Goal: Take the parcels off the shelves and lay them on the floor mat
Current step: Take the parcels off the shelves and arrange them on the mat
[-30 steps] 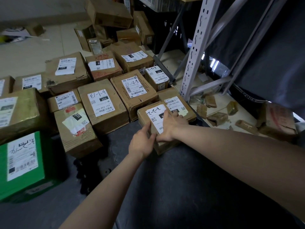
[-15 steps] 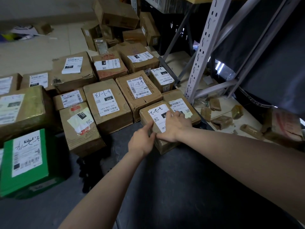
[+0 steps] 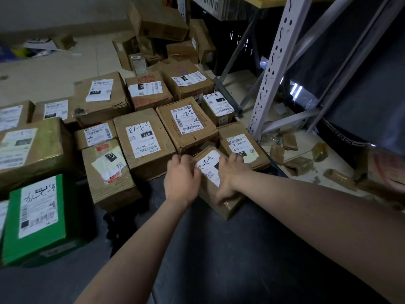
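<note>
Small parcel [image 3: 212,183] sits centre frame on the dark floor mat [image 3: 219,249], touching its labelled neighbour [image 3: 241,143]. Left hand [image 3: 182,178] grips its left edge, right hand [image 3: 232,174] clasps its right side. Best settle it flat and snug before letting go.

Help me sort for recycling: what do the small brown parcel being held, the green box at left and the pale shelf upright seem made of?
Small brown parcel: cardboard, matt brown, with apparently glossy tape glinting at its near corner and a white paper label. Green rectangular box: likely printed cardboard, smooth, faint sheen. Pale perforated shelf upright: probably painted steel, given its punched slots.
</note>
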